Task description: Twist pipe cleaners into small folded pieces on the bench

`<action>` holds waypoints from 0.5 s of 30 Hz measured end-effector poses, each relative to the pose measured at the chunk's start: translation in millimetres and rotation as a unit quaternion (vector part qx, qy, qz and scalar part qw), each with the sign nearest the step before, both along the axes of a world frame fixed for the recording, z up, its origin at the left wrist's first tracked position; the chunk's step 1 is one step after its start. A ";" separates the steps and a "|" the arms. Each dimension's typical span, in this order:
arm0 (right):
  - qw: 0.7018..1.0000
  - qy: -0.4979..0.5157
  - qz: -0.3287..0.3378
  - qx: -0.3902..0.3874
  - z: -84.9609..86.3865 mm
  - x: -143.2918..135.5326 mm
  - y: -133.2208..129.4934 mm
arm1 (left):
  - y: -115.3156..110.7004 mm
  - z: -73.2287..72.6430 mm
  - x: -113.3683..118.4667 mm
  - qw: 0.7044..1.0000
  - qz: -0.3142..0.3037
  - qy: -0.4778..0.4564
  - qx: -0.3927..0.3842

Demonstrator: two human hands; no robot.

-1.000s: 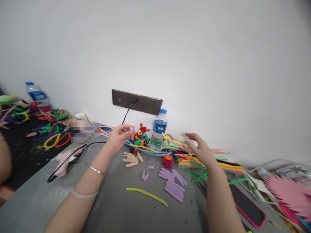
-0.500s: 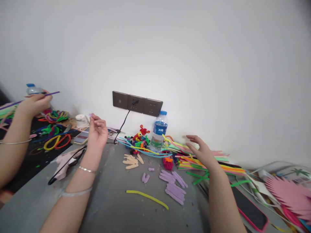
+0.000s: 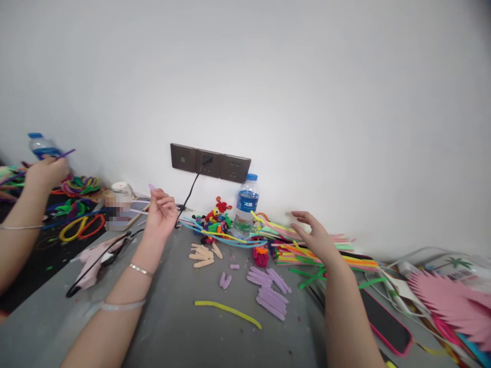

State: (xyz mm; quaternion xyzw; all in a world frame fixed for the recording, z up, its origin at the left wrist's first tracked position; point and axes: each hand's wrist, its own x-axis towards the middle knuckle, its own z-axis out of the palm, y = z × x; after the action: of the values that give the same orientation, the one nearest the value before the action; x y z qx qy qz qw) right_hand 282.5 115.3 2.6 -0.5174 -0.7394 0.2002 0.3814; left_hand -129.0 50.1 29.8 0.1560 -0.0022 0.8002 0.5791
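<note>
Wall point(image 3: 291, 112) behind purple piece point(image 3: 151, 187) between fingers point(image 3: 161, 196).

On the blue label point(image 3: 247, 200) of the clear bottle point(image 3: 244, 223) at the centre, two white Chinese characters can be read as 冰露; the smaller print beneath them is too blurred to be made out. On the white package point(image 3: 475, 268) at the far right, a green palm tree point(image 3: 458, 262) is printed above dark marks that cannot be deciphered
</note>
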 end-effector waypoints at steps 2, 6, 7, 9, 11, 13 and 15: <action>1.000 0.001 -0.003 -0.009 0.9 -0.5 -0.8 | 0.9 -1.3 -1.0 1.000 -0.002 0.002 -0.003; 1.000 0.001 -0.002 -0.009 0.5 0.6 -0.3 | 2.3 -2.8 -1.0 1.000 -0.006 -0.017 -0.007; 1.000 -0.003 -0.003 -0.010 0.2 1.2 0.2 | 2.5 -2.7 -0.6 1.000 -0.008 -0.027 -0.010; 1.000 -0.019 -0.002 -0.013 -0.7 2.0 1.3 | 2.7 -2.0 0.1 0.999 -0.013 -0.044 -0.019; 0.999 -0.040 0.012 -0.018 -2.0 1.0 2.0 | 2.9 -1.0 0.4 0.998 -0.011 -0.051 -0.026; 0.997 -0.058 0.038 -0.030 -4.7 -2.1 2.5 | 3.3 -0.5 0.2 0.998 -0.007 -0.050 -0.028; 0.994 -0.077 0.068 -0.046 -9.6 -6.7 3.4 | 4.0 -0.8 -0.5 0.998 -0.007 -0.048 -0.032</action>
State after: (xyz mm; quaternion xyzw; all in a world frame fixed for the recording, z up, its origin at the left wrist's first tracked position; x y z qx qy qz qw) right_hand 275.8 118.8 -7.0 -0.4970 -0.7901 0.2187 0.2844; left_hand -129.5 54.1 29.0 0.0988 -0.0051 0.8025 0.5884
